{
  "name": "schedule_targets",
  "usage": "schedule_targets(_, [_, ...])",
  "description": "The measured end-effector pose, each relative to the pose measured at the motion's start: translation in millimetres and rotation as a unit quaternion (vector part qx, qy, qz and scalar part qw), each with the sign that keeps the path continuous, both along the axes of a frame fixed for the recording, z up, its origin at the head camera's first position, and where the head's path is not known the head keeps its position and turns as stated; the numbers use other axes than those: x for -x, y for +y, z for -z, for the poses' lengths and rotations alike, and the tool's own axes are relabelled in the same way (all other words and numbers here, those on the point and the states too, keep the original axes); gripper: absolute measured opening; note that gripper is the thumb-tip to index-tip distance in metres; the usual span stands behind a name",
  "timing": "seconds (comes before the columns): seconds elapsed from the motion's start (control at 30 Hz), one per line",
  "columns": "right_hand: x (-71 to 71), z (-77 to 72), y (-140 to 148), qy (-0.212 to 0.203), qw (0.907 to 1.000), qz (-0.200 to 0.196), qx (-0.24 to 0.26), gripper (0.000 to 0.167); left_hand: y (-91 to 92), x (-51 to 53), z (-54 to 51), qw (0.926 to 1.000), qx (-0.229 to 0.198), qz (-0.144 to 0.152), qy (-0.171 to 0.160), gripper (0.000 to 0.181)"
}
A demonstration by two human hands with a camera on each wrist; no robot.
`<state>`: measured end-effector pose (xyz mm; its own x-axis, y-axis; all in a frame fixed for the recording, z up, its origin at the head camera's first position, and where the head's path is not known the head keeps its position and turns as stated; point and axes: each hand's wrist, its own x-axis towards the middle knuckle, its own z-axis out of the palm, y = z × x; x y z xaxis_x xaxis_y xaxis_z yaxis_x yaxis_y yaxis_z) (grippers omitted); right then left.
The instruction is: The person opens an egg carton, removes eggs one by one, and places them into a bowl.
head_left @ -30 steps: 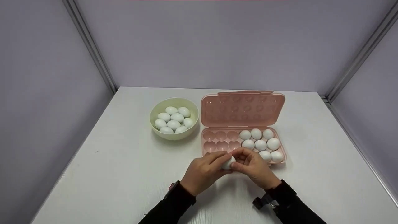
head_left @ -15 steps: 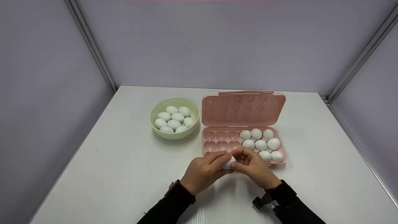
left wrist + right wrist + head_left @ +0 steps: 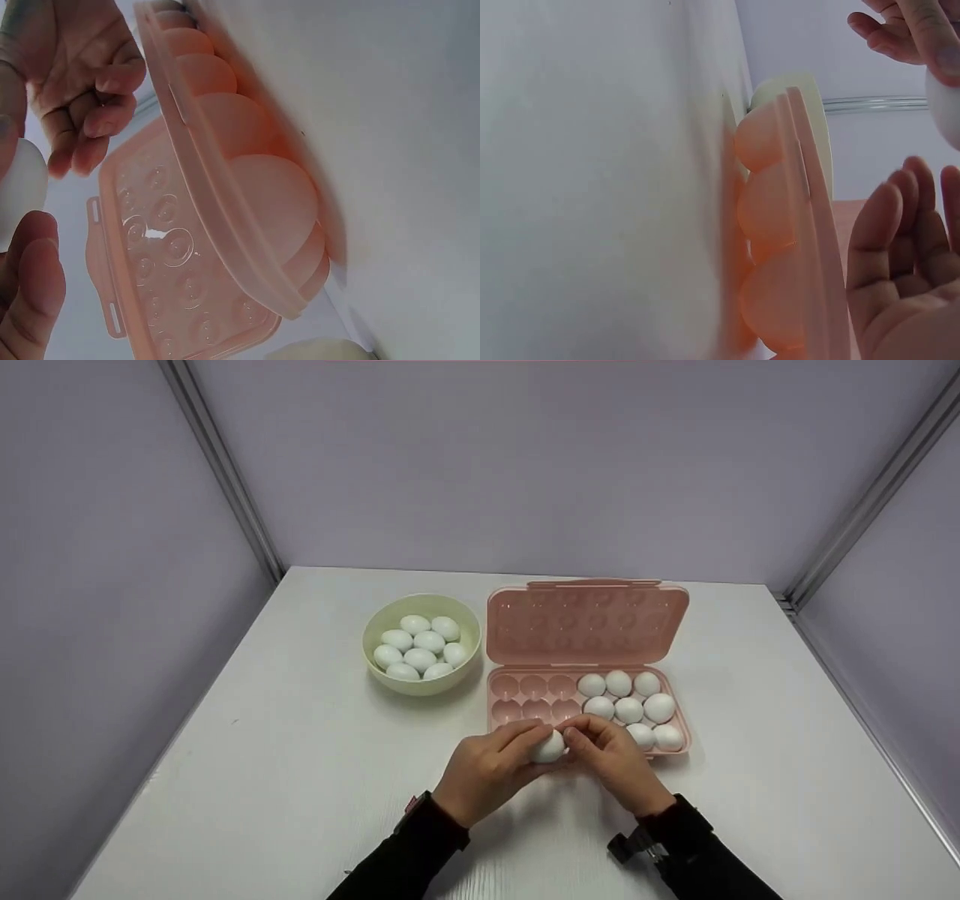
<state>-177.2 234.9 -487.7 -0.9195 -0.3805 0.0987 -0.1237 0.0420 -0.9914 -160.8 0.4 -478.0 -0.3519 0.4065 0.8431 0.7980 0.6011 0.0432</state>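
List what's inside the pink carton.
Pink carton: eight white eggs visible in its right half, six empty pockets in the left half's back and middle rows. The left hand and right hand hide most of the remaining front row.

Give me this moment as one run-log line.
left hand: grips white egg | right hand: beside it, contact unclear | pink carton: lid open, partly filled | green bowl: holds more eggs

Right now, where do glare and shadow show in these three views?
Head: soft shadows on the table below the left hand and right hand; left wrist: bright glare on the pink lid; right wrist: a shadow along the pink carton.
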Motion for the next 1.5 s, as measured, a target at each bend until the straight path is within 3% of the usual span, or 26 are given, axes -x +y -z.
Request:
schedule_targets(0.2, [-0.2,1.2,-2.7,0.021,0.9975,0.055,-0.04,0.019,-1.1,-0.9,-1.0,0.9999,0.003,-0.005,-0.013,0.048])
schedule_targets(0.37, [-1.2,3.2,-4.4,0.074,0.9905,0.072,-0.09,0.013,-5.1,0.1,-2.9,0.9997,0.005,-0.011,-0.02,0.047])
schedule_targets(0.53, [-0.4,5.3,-5.1,0.085,0.9872,0.08,-0.109,0.01,-15.1,4.6,-9.4,0.9993,-0.011,-0.024,-0.028,0.049])
schedule_targets(0.7, [0.7,6.2,-4.7,0.08,0.9863,0.071,-0.125,0.013,-35.2,11.9,-17.7,0.9969,-0.041,-0.058,-0.032,0.053])
schedule_targets(0.93, [1.5,5.3,-3.7,0.073,0.986,0.067,-0.134,0.014,-73.8,26.8,-28.3,0.9832,-0.097,-0.125,-0.091,0.055])
schedule_targets(1.1, [1.1,5.0,-2.7,0.07,0.9862,0.066,-0.135,0.015,-96.8,43.7,-28.0,0.9668,-0.105,-0.185,-0.141,0.055])
schedule_targets(1.23, [0.6,4.7,-2.5,0.07,0.9863,0.062,-0.136,0.015,-111.7,57.7,-24.7,0.946,-0.085,-0.247,-0.192,0.053])
schedule_targets(1.3, [0.6,4.8,-2.3,0.069,0.9865,0.061,-0.135,0.015,-117.8,64.5,-25.0,0.9309,-0.076,-0.271,-0.233,0.052])
schedule_targets(1.5, [1.0,4.6,-1.9,0.066,0.9869,0.059,-0.135,0.018,-129.7,83.5,-31.7,0.8749,-0.046,-0.316,-0.364,0.054])
